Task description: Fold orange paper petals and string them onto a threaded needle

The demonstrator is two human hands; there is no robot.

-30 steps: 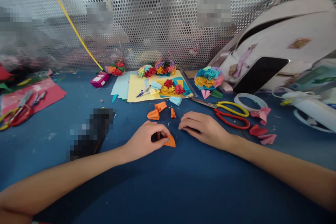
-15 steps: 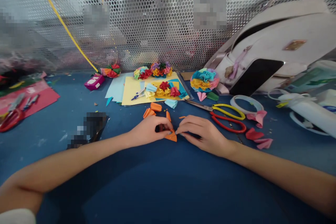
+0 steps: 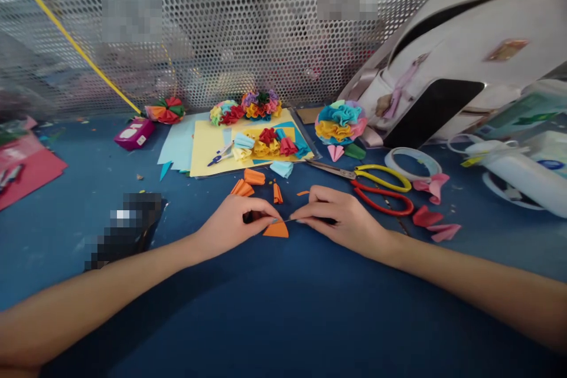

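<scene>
My left hand [image 3: 234, 221] pinches a small fan-shaped piece of orange paper [image 3: 276, 230] by its upper edge, between thumb and forefinger. From the closed fingertips of my right hand [image 3: 343, 221], a thin stick-like thing [image 3: 290, 220] reaches toward that paper; it is too small to make out exactly. Just beyond my left hand lie an orange folded paper piece [image 3: 254, 176], a pleated orange one [image 3: 242, 188] and a narrow orange one [image 3: 277, 192]. An orange scrap [image 3: 303, 193] lies near my right hand's knuckles.
Scissors [image 3: 381, 189] with yellow and red handles lie beyond my right hand. Tape [image 3: 436, 170], a phone [image 3: 434, 112] and a backpack [image 3: 478, 41] stand at the right. Yellow sheets [image 3: 201, 153] bear crinkled paper pieces. A purple box [image 3: 134, 133] sits left, before a perforated metal screen [image 3: 266, 23].
The view has shifted, so most things sit farther left. The orange paper lies flatter, showing more of its fan shape, and the thin thing in my right fingers shows more clearly.
</scene>
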